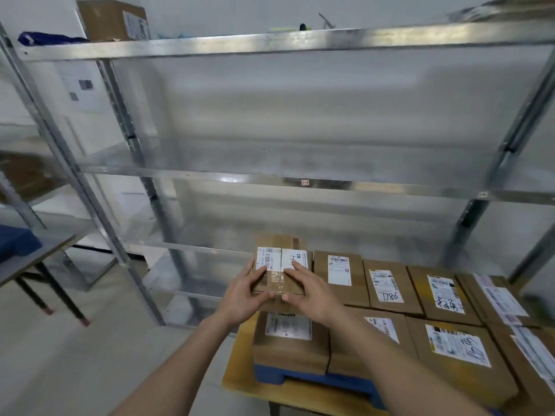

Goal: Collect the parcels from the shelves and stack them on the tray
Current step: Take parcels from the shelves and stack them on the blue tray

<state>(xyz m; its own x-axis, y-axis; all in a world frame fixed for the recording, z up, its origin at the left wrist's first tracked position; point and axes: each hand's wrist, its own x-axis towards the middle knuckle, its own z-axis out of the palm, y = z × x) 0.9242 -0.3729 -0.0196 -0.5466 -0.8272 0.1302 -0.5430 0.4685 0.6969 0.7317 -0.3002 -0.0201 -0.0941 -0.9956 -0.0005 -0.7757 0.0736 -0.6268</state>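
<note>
A small brown parcel (282, 259) with a white label sits at the far left corner of the parcel stack, raised above its neighbours. My left hand (246, 292) holds its left side, fingers on top and thumb at the near edge. My right hand (309, 291) holds its right side the same way. Several labelled brown parcels (390, 286) lie in two rows on a blue tray (315, 379), which rests on a wooden table (240, 382). The metal shelves (270, 178) behind hold no parcels at the middle levels.
A cardboard box (112, 21) stands on the top shelf at the left. A grey side table (33, 256) with a blue object stands at the left. Bare floor lies between it and the wooden table.
</note>
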